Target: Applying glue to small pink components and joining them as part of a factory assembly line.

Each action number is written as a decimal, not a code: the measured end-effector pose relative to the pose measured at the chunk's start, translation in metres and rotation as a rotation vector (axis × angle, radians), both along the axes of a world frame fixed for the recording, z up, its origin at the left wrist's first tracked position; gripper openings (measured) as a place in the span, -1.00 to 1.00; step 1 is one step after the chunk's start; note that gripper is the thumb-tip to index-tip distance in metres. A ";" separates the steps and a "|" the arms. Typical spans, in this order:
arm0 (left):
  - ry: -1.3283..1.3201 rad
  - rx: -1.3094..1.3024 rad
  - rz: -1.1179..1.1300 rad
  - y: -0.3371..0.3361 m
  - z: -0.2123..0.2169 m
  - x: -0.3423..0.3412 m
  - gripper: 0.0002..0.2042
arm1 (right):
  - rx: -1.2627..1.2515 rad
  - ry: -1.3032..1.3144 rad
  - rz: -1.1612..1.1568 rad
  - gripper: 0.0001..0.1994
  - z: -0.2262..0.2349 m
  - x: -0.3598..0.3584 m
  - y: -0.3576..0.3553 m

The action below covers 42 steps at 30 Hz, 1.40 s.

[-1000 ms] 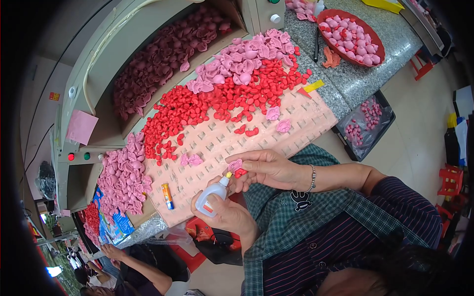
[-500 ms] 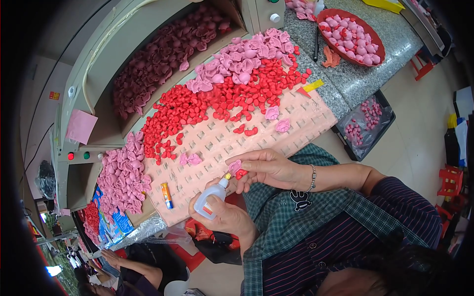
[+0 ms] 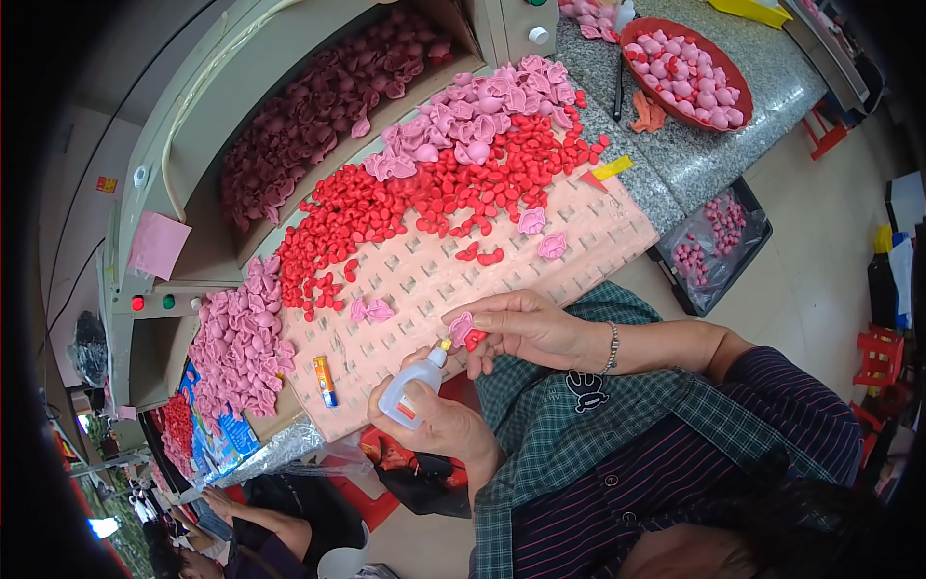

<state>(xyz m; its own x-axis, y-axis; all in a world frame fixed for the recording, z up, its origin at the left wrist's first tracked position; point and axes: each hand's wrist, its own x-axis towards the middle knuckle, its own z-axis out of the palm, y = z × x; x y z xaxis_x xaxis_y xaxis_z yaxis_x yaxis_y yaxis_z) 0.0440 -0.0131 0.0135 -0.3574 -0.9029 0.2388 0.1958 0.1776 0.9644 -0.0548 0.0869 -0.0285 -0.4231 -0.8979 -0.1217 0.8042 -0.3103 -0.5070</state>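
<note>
My left hand [image 3: 439, 417] is wrapped round a white squeeze glue bottle [image 3: 410, 394], its yellow-tipped nozzle pointing up. Just beyond that tip, my right hand [image 3: 516, 326] pinches a small pink molded piece [image 3: 461, 325] with a red part [image 3: 474, 339] against it. Whether the nozzle touches the piece, I cannot tell. Loose pink pieces [image 3: 372, 309] lie on the slotted pink board [image 3: 424, 280] in front of my hands, and more sit farther right. A heap of small red pieces [image 3: 386, 207] covers the board's far part.
Pink pieces [image 3: 241, 347] are heaped at the left and along the grey machine's opening [image 3: 318, 116]. An orange-and-blue tube [image 3: 325, 383] lies on the board. A red bowl [image 3: 632, 72] of pink pieces stands on the granite counter. A co-worker's arm [image 3: 270, 521] shows at lower left.
The piece in my right hand has turned slightly, showing more of its red part. My left hand and the bottle have barely moved. The co-worker's arm has shifted a little.
</note>
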 end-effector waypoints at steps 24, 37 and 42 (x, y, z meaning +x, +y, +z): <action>0.002 -0.045 -0.002 0.001 0.005 0.000 -0.68 | 0.060 0.058 0.014 -0.60 0.000 -0.003 0.002; -0.021 -0.044 -0.001 0.001 0.006 -0.001 -0.71 | 0.068 0.062 0.017 -0.60 0.000 -0.004 0.004; -0.070 -0.082 0.024 0.000 0.006 -0.001 -0.70 | 0.086 0.058 0.015 -0.60 -0.004 -0.005 0.004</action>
